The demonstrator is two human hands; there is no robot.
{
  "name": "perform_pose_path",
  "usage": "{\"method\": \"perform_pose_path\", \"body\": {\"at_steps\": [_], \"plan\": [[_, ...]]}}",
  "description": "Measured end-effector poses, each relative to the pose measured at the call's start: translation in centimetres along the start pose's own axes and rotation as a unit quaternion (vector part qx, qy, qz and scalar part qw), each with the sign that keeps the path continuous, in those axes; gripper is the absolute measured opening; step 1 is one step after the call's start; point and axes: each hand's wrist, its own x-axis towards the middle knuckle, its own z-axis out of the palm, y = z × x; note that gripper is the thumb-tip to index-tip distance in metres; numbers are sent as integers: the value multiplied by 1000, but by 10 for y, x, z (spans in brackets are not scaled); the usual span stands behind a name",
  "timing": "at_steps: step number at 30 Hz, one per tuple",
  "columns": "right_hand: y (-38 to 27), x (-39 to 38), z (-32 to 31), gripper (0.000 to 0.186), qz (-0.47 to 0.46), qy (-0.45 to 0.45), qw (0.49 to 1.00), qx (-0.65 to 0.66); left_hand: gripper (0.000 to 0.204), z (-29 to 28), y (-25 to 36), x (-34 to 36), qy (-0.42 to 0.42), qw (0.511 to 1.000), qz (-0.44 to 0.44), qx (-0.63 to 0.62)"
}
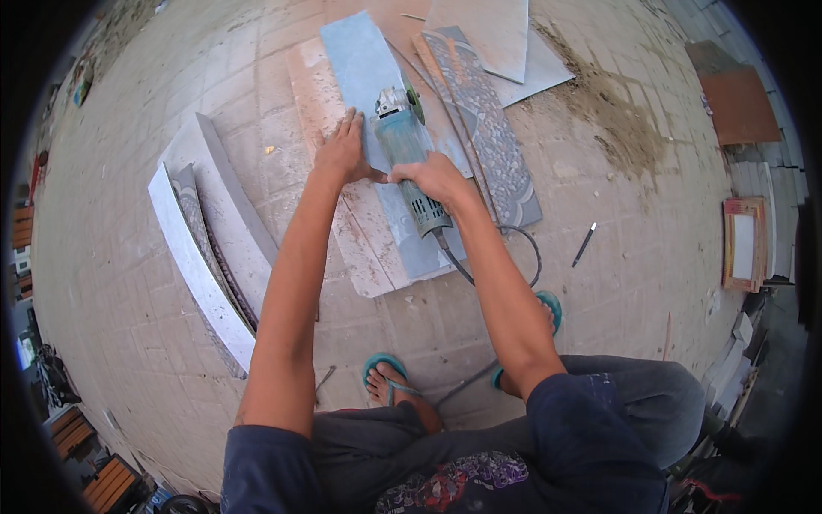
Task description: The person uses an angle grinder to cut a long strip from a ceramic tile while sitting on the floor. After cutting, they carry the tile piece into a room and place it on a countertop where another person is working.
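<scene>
My right hand (435,178) is wrapped round the body of a blue-green angle grinder (399,141), whose metal head and disc point away from me. A black cord (458,267) leaves its rear end. Under the grinder lies a long pale-blue tile (351,53), resting on a dusty whitish slab (364,244). My left hand (344,152) presses on the left edge of the tile, fingers stretched out, its thumb reaching toward the grinder. To the right, a pebble-patterned tile strip (492,128) lies beside the slab.
Pale tiles (488,34) overlap at the far side, next to a sand heap (629,133). Several cut strips (201,257) lean together at left. A pen-like marker (585,244) lies at right. Stacked tiles (743,244) line the right edge. My sandalled foot (390,381) is near.
</scene>
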Motion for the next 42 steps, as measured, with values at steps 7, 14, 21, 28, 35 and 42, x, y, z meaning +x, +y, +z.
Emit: {"method": "perform_pose_path", "body": {"at_steps": [7, 14, 21, 28, 35, 42], "plan": [[4, -18, 0, 57, -3, 1, 1000, 0, 145, 3, -4, -1, 5, 1000, 1, -5], [-3, 6, -1, 49, -14, -22, 1000, 11, 146, 2, -3, -1, 1, 1000, 6, -25], [-33, 47, 0, 42, -35, -28, 999, 24, 144, 2, -5, -3, -4, 998, 8, -61], [-60, 110, 4, 45, -45, -20, 999, 7, 142, -3, -3, -3, -17, 998, 6, -59], [-95, 157, 13, 45, -68, -26, 997, 41, 142, -5, -6, -5, -12, 997, 4, -81], [-119, 198, 16, 41, -60, -48, 996, 51, 140, -2, -6, -4, -10, 995, 5, -97]]}}
